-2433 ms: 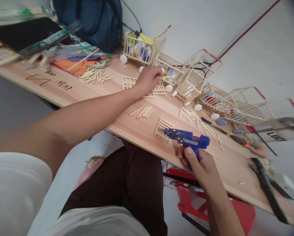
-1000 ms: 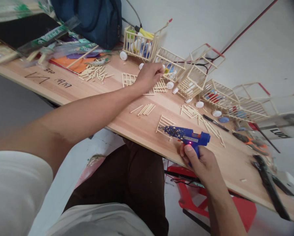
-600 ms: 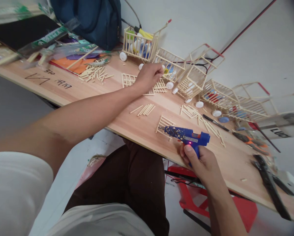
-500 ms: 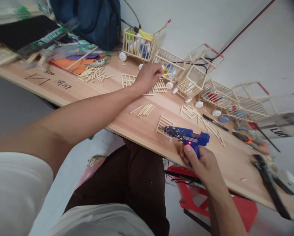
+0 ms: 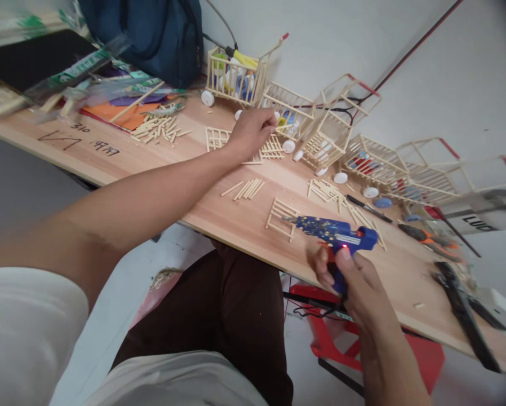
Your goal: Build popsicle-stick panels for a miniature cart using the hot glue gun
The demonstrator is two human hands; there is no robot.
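Observation:
In my right hand (image 5: 354, 276) is a blue hot glue gun (image 5: 337, 232), its red light lit and its nozzle pointing left. The tip hovers over or beside a small stick frame (image 5: 282, 219) lying flat on the table. My left hand (image 5: 253, 131) reaches far forward with its fingers curled, above stick grids (image 5: 219, 138) that lie on the wood. Whatever those fingers may hold is hidden. Close to it, a loose row of short wooden sticks (image 5: 249, 189) rests on the table, and more sticks (image 5: 327, 190) lie farther right.
Along the wall stand several little stick carts (image 5: 236, 76) with white wheels. A blue bag (image 5: 151, 42) and a heap of short sticks (image 5: 158, 129) are at the left. Orange-handled pliers (image 5: 430, 241) and a black tool (image 5: 464, 316) lie at the right.
My right hand has drawn the glue gun a little to the right, baring more of the small stick frame. The left hand stays over the grids; the view has shifted slightly.

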